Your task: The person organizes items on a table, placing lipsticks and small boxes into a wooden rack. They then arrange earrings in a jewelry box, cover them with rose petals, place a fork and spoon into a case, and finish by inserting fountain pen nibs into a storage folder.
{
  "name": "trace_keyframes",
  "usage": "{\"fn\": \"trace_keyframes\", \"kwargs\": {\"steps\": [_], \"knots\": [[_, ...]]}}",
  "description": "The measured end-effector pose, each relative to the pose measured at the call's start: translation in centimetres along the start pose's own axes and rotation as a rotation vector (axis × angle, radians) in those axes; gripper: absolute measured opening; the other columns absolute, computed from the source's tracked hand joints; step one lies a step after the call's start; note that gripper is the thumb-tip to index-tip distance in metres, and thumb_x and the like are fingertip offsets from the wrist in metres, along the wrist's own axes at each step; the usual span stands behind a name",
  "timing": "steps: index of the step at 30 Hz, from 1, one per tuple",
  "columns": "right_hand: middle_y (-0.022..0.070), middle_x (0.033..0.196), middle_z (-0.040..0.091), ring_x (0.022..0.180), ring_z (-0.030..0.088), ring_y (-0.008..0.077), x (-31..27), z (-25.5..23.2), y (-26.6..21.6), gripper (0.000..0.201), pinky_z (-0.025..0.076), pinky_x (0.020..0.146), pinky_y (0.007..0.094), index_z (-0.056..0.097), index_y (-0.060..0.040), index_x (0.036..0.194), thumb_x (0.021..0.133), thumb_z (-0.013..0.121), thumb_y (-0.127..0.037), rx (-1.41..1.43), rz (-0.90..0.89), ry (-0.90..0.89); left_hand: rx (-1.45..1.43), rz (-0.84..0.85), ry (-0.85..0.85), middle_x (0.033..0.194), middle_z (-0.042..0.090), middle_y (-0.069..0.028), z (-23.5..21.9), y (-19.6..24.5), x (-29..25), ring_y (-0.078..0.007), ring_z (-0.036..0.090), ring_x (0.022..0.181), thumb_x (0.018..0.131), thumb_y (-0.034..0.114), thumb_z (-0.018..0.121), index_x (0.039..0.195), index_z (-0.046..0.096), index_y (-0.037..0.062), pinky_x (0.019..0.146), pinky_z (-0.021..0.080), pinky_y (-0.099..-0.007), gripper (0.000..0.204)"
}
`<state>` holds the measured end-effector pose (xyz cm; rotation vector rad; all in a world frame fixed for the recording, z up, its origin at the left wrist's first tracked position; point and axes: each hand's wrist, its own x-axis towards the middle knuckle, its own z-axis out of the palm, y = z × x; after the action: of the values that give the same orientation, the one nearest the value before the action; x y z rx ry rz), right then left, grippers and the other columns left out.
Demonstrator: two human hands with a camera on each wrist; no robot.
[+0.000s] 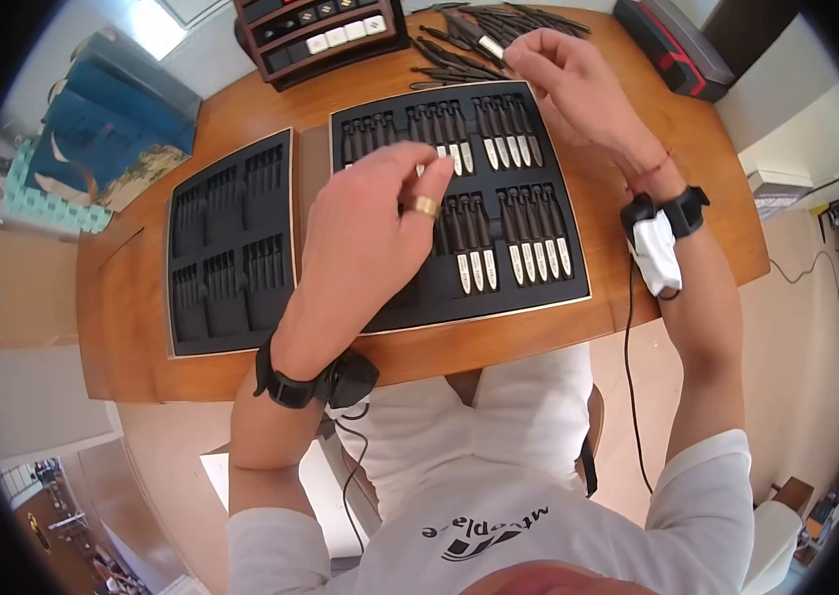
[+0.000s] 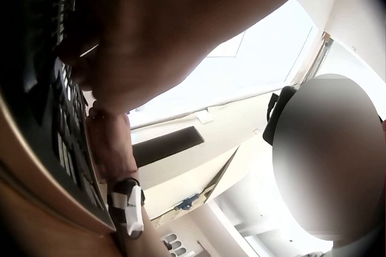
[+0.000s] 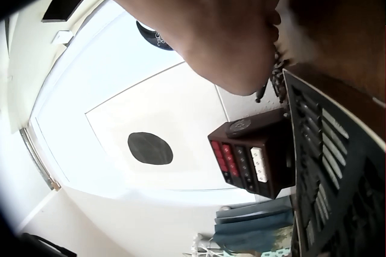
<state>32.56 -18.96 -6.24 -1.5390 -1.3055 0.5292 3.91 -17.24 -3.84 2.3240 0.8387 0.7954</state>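
Note:
My left hand (image 1: 370, 213), with a ring on one finger, is over the middle of the larger black tray (image 1: 568, 285). Its thumb and forefinger pinch a slim dark piece with a white tip, mostly hidden by the fingers. Rows of similar dark pieces with white, blade-like ends (image 1: 531, 260) lie in the tray's slots. Past the tray's far right corner, my right hand (image 1: 578, 94) pinches another slim dark piece (image 1: 490, 46) by its white end, beside a loose pile of dark pieces (image 1: 454, 61). In the right wrist view that hand's fingertips are mostly hidden.
A second black tray (image 1: 231, 337) with dark slim pieces stands left of the larger one. Behind them is a dark wooden rack (image 1: 320, 69) with white and red blocks. A blue bag (image 1: 112, 119) sits back left, a black-and-red case (image 1: 672, 50) back right. Cables hang from both wrists.

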Motion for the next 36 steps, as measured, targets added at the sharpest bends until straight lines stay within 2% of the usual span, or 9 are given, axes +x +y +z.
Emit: {"fn": "trace_keyframes", "kwargs": {"steps": [2, 5, 10, 13, 16, 17, 19, 26, 36], "knots": [[-0.0094, 0.091, 0.061, 0.081, 0.051, 0.001, -1.5, 1.5, -1.8, 0.021, 0.042, 0.071, 0.0217, 0.072, -0.0055, 0.108, 0.108, 0.069, -0.026, 0.19, -0.111, -0.159, -0.039, -0.078, 0.026, 0.08, 0.071, -0.0062, -0.3, -0.2, 0.5, -0.0073, 0.061, 0.068, 0.105, 0.028, 0.073, 0.117, 0.076, 0.0003, 0.062, 0.047, -0.0259, 0.03], [-0.0092, 0.092, 0.059, 0.084, 0.049, 0.0005, -3.6, 3.3, -4.5, 0.018, 0.041, 0.073, 0.0215, 0.068, -0.0052, 0.11, 0.108, 0.069, -0.023, 0.294, -0.123, -0.311, -0.261, -0.202, 0.208, 0.081, 0.071, -0.0024, -0.5, -0.2, 1.2, -0.0052, 0.056, 0.056, 0.106, 0.03, 0.073, 0.115, 0.073, -0.0035, 0.05, 0.041, -0.0216, 0.034], [-0.0052, 0.081, 0.062, 0.075, 0.05, 0.0037, -4.7, 4.8, -4.9, 0.025, 0.043, 0.064, 0.025, 0.071, -0.0012, 0.106, 0.107, 0.07, -0.026, 0.247, -0.217, -0.316, -0.518, -0.236, 0.234, 0.075, 0.069, 0.0031, -1.4, -0.2, 1.3, -0.0004, 0.053, 0.065, 0.107, 0.03, 0.072, 0.101, 0.071, 0.001, 0.058, 0.041, -0.0208, 0.029], [-0.0038, 0.077, 0.061, 0.071, 0.05, 0.0046, -3.4, 4.7, -3.0, 0.028, 0.042, 0.061, 0.0266, 0.072, -0.0003, 0.099, 0.107, 0.07, -0.028, 0.235, -0.25, -0.148, -0.466, -0.248, 0.139, 0.074, 0.068, 0.0022, -1.7, 0.0, 1.3, -0.002, 0.052, 0.066, 0.107, 0.026, 0.071, 0.1, 0.069, -0.0005, 0.058, 0.04, -0.0226, 0.028], [-0.0019, 0.071, 0.059, 0.066, 0.049, 0.0064, -2.6, 3.2, -2.9, 0.032, 0.041, 0.058, 0.0287, 0.072, 0.0006, 0.093, 0.106, 0.069, -0.029, 0.099, -0.202, 0.081, -0.392, -0.286, -0.209, 0.077, 0.065, 0.0001, -2.2, -0.4, 0.9, -0.0042, 0.051, 0.056, 0.108, 0.021, 0.07, 0.099, 0.068, 0.0011, 0.049, 0.035, -0.0232, 0.022], [0.0074, 0.079, 0.069, 0.074, 0.061, 0.0134, -2.1, 2.5, -3.2, 0.026, 0.052, 0.067, 0.033, 0.069, 0.0033, 0.094, 0.105, 0.067, -0.02, 0.022, -0.155, 0.119, -0.294, -0.248, -0.337, 0.076, 0.065, 0.001, -2.3, -0.8, 0.8, -0.0042, 0.05, 0.057, 0.107, 0.02, 0.07, 0.097, 0.068, 0.0015, 0.05, 0.036, -0.0245, 0.021], [0.0037, 0.078, 0.066, 0.074, 0.057, 0.0096, -2.0, 2.3, -2.7, 0.027, 0.049, 0.065, 0.0304, 0.067, 0.003, 0.092, 0.106, 0.067, -0.021, -0.003, -0.144, 0.129, -0.236, -0.285, -0.525, 0.074, 0.066, 0.0019, -2.4, -0.6, 0.5, -0.0042, 0.048, 0.061, 0.106, 0.019, 0.07, 0.091, 0.068, 0.0014, 0.054, 0.037, -0.027, 0.023], [0.0041, 0.072, 0.059, 0.07, 0.053, 0.0104, -2.2, 2.6, -2.8, 0.03, 0.045, 0.06, 0.032, 0.066, 0.0027, 0.089, 0.106, 0.067, -0.022, -0.071, -0.232, 0.09, -0.238, -0.389, -0.563, 0.071, 0.068, -0.0002, -2.3, 0.9, 0.7, -0.0057, 0.051, 0.061, 0.104, 0.019, 0.072, 0.088, 0.066, 0.0001, 0.055, 0.036, -0.0255, 0.025], [0.0041, 0.072, 0.062, 0.066, 0.052, 0.0098, -2.6, 2.7, -3.5, 0.031, 0.043, 0.057, 0.0319, 0.066, 0.0026, 0.088, 0.106, 0.066, -0.023, -0.052, -0.141, 0.042, 0.074, -0.182, -0.519, 0.061, 0.054, -0.0034, -0.9, 0.0, -0.4, -0.0124, 0.041, 0.058, 0.1, 0.017, 0.078, 0.085, 0.063, -0.0013, 0.054, 0.036, -0.0333, 0.028]]}}
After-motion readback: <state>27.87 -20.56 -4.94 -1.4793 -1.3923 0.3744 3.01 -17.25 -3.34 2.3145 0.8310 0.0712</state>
